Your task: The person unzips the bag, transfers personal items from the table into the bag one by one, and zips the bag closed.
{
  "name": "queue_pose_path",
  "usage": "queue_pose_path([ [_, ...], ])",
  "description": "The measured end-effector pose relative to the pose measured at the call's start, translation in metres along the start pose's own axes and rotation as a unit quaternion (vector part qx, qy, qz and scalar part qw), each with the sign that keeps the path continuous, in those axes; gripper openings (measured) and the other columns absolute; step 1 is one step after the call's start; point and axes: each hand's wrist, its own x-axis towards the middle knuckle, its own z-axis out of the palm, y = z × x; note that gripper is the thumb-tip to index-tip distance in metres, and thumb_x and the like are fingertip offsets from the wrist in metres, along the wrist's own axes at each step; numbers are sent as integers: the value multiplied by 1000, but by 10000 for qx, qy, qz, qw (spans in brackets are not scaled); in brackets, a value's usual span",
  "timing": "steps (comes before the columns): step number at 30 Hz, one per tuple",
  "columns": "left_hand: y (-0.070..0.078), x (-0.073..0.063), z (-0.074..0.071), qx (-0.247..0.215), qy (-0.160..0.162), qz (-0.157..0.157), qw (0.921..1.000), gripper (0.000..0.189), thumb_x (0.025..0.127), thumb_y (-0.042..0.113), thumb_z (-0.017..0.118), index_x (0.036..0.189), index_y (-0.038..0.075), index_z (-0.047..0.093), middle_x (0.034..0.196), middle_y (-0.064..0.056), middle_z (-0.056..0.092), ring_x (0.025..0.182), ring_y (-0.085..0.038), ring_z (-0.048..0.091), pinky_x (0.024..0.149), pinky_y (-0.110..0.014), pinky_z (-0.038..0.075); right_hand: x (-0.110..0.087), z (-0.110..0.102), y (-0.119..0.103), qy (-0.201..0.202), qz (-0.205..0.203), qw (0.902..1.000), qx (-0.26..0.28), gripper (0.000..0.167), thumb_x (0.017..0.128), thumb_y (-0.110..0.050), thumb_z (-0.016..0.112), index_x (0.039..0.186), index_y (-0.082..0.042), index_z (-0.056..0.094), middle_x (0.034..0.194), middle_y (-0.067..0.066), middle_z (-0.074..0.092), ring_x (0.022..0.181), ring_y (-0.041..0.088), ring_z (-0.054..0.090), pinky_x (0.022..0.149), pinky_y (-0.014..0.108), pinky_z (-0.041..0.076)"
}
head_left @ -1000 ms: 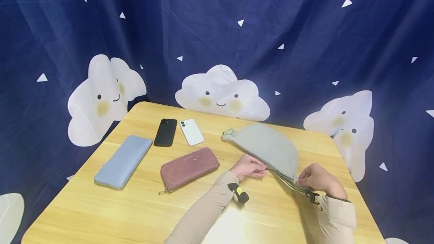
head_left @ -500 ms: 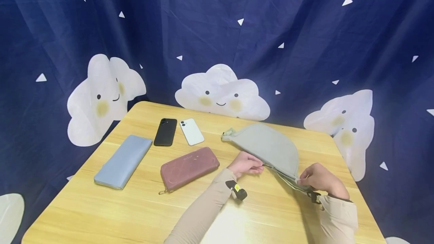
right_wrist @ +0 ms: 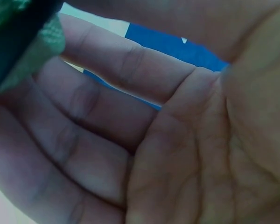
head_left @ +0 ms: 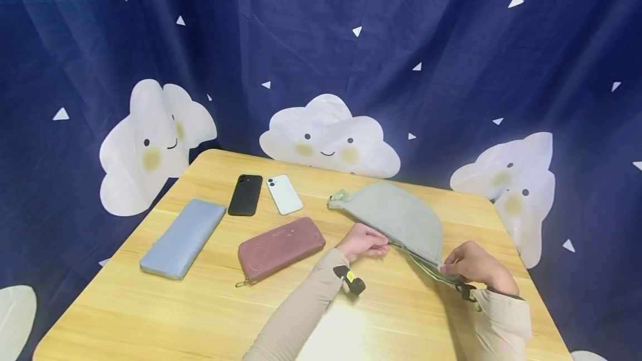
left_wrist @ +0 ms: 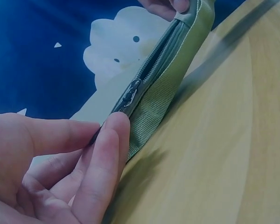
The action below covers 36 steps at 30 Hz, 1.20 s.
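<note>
The zipper pull point(left_wrist: 129, 96) (partly hidden) is pinched by the left hand point(head_left: 363, 242), near a wallet point(head_left: 282, 250); the bag point(head_left: 398, 219), by the right hand point(head_left: 475, 265).

From afar I looked onto a homelike, curtained-off spot (home or staged set, I couldn't tell): a navy curtain point(head_left: 311, 54) with smiling clouds point(head_left: 328, 121) spanned the upper frame, a wood-grain table point(head_left: 175, 316) the lower.

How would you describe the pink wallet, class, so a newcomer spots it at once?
On the wooden table, find the left hand at the edge of the grey bag. Just left of that hand, nearer the viewer than the white phone, lies the wallet. Unlike the blue pouch, it is dusky pink, with a small metal pull.
</note>
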Motion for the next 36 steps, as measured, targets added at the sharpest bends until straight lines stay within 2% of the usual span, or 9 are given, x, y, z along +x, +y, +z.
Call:
queue_pose_path([
  [15,-2,5,-8,17,5,-2,10000,16,93,-2,71,106,-9,75,99,-26,78,79,-19,79,73,-25,65,-1,1,2,-50,-32,10000,75,16,87,-9,77,86,6,74,64,-3,62,51,5,48,49,22,45],
  [20,-2,6,-10,55,6,-2,10000,16,93,0,71,107,-9,75,98,-25,78,78,-18,79,72,-24,65,-1,-1,4,-83,-94,9999,50,17,88,-9,76,88,7,73,68,0,66,55,8,51,51,22,48],
  [24,-2,7,-12,22,47,17,10000,17,93,-1,71,107,-9,75,98,-25,78,79,-19,79,73,-25,65,-1,-2,4,-69,11,10000,33,17,88,-10,76,89,7,73,70,0,67,60,11,55,53,23,49],
  [36,0,6,-16,-101,45,-8,9999,18,93,-2,70,108,-10,74,96,-25,78,73,-15,77,74,-23,65,-1,-3,4,-89,-16,9999,51,16,88,-10,76,88,7,73,71,1,68,60,10,55,53,23,49],
])
